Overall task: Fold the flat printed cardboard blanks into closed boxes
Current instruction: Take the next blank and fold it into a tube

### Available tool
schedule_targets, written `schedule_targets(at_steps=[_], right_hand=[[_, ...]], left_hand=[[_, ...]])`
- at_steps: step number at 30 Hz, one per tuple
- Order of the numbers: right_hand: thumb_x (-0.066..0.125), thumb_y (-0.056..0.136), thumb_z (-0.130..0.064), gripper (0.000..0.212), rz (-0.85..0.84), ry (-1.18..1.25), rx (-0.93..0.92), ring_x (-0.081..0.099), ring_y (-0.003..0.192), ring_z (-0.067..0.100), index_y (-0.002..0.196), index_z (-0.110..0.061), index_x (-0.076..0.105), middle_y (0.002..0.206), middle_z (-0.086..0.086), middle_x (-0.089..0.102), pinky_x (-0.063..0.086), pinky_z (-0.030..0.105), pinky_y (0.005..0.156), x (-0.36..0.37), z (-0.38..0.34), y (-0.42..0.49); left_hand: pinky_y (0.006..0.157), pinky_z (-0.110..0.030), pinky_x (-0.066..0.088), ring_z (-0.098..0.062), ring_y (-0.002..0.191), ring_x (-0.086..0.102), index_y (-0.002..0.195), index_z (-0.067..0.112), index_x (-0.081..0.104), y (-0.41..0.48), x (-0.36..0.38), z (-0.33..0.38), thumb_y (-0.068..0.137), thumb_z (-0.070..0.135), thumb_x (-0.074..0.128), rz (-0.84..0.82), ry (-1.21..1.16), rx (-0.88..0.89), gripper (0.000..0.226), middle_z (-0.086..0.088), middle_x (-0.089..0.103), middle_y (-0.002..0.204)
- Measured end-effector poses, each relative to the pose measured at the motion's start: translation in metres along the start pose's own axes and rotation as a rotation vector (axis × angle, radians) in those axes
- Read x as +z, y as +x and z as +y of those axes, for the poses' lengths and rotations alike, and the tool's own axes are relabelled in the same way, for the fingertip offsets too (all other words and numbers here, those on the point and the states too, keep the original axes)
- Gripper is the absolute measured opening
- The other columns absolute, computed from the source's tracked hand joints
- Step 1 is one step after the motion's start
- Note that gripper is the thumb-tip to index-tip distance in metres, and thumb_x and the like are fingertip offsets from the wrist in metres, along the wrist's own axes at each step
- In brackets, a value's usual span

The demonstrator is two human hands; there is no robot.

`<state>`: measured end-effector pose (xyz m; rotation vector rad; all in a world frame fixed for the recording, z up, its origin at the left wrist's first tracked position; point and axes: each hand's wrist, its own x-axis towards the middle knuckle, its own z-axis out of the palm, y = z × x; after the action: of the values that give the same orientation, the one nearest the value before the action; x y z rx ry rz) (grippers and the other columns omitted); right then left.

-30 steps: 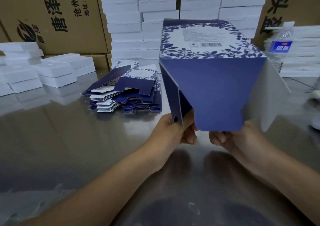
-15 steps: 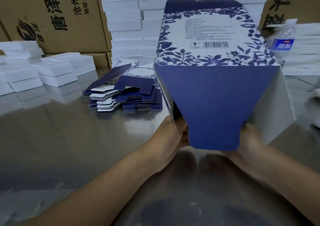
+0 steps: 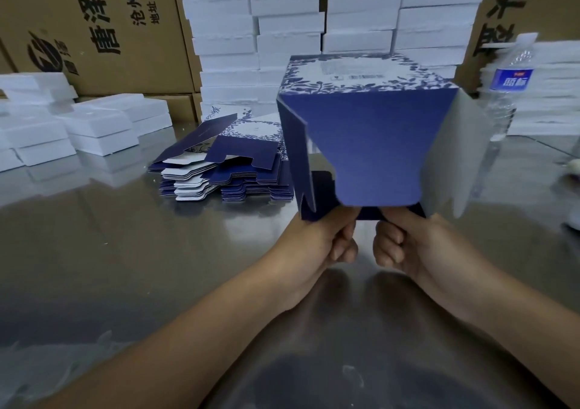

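Observation:
A half-formed blue box (image 3: pixel 373 145) with a white floral top panel is held up over the steel table. Its near end is open, with a big blue flap hanging toward me and side flaps splayed out left and right. My left hand (image 3: pixel 317 242) grips the lower left flap edge, fingers curled. My right hand (image 3: pixel 405 245) grips the bottom edge under the big flap, fingers curled too. A stack of flat blue-and-white blanks (image 3: pixel 226 170) lies on the table behind and to the left of the box.
White foam trays (image 3: pixel 103 123) sit at the left. Tall stacks of white trays (image 3: pixel 288 22) and brown cartons (image 3: pixel 94 32) line the back. A water bottle (image 3: pixel 508 94) stands at the right beside more white stacks. The reflective steel table (image 3: pixel 94 251) spreads in front.
The box came down and tilted back from its raised position half a second ago. Both hands shifted to the lower flap edges, and the side flaps have splayed outward.

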<state>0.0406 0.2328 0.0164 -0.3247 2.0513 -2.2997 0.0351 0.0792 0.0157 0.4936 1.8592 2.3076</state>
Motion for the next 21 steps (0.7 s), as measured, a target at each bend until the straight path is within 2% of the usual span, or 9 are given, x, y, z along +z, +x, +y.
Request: schedule_targets(at_steps=[2,4,6,9,13,18,21], right_hand=[[0.052,0.088,-0.028,0.05,0.017,0.017,0.025,0.04,0.038,0.014,0.039,-0.023,0.044,0.042,0.001,0.035,0.035,0.027,0.052,0.007,-0.001,0.001],[0.056,0.077,-0.037,0.043,0.009,0.012,0.028,0.041,0.039,0.014,0.038,-0.024,0.042,0.041,-0.001,0.035,0.035,0.029,0.055,0.01,-0.003,0.0],[0.057,0.072,-0.042,0.041,-0.013,-0.022,0.048,0.042,0.041,0.016,0.039,-0.023,0.04,0.041,0.001,0.035,0.037,0.027,0.055,0.008,-0.005,0.0],[0.055,0.075,-0.047,0.048,-0.007,-0.08,0.08,0.042,0.042,0.017,0.037,-0.022,0.039,0.04,0.002,0.035,0.039,0.023,0.05,0.007,-0.002,0.0],[0.05,0.086,-0.048,0.058,0.088,-0.152,0.062,0.043,0.042,0.016,0.036,-0.022,0.038,0.039,0.002,0.037,0.039,0.02,0.047,0.004,0.0,0.005],[0.047,0.093,-0.039,0.06,0.189,-0.235,0.034,0.044,0.039,0.014,0.037,-0.022,0.034,0.038,0.003,0.038,0.038,0.026,0.054,0.0,0.006,0.009],[0.046,0.092,-0.045,0.062,0.158,-0.38,0.03,0.048,0.04,0.015,0.037,-0.019,0.037,0.037,0.006,0.043,0.038,0.03,0.057,-0.002,0.005,0.008]], left_hand=[[0.05,-0.019,0.043,-0.018,0.052,0.033,0.063,0.012,0.042,0.0,-0.001,-0.001,0.093,0.023,0.056,-0.016,-0.003,-0.01,0.035,0.005,0.041,0.042],[0.053,-0.019,0.045,-0.015,0.05,0.043,0.065,0.013,0.048,-0.001,-0.001,-0.002,0.089,0.029,0.058,-0.049,0.004,-0.042,0.031,0.006,0.045,0.044],[0.056,-0.019,0.047,-0.012,0.049,0.051,0.063,0.014,0.054,-0.002,0.0,-0.002,0.089,0.026,0.058,-0.062,-0.025,-0.075,0.029,0.003,0.047,0.045],[0.055,-0.02,0.047,-0.012,0.047,0.051,0.056,0.015,0.058,-0.001,0.001,-0.004,0.092,0.016,0.055,-0.021,-0.093,-0.102,0.036,0.001,0.046,0.044],[0.055,-0.02,0.048,-0.013,0.046,0.049,0.05,0.016,0.058,0.002,-0.003,0.0,0.09,0.014,0.058,0.048,-0.13,-0.147,0.04,0.0,0.042,0.042],[0.062,-0.027,0.057,-0.012,0.045,0.054,0.059,0.009,0.054,0.003,-0.004,-0.001,0.091,0.015,0.057,0.068,-0.183,-0.245,0.033,0.001,0.036,0.037],[0.066,-0.035,0.06,-0.016,0.047,0.06,0.061,0.007,0.055,0.003,-0.006,0.002,0.091,0.016,0.058,0.051,-0.243,-0.301,0.032,-0.001,0.035,0.036]])
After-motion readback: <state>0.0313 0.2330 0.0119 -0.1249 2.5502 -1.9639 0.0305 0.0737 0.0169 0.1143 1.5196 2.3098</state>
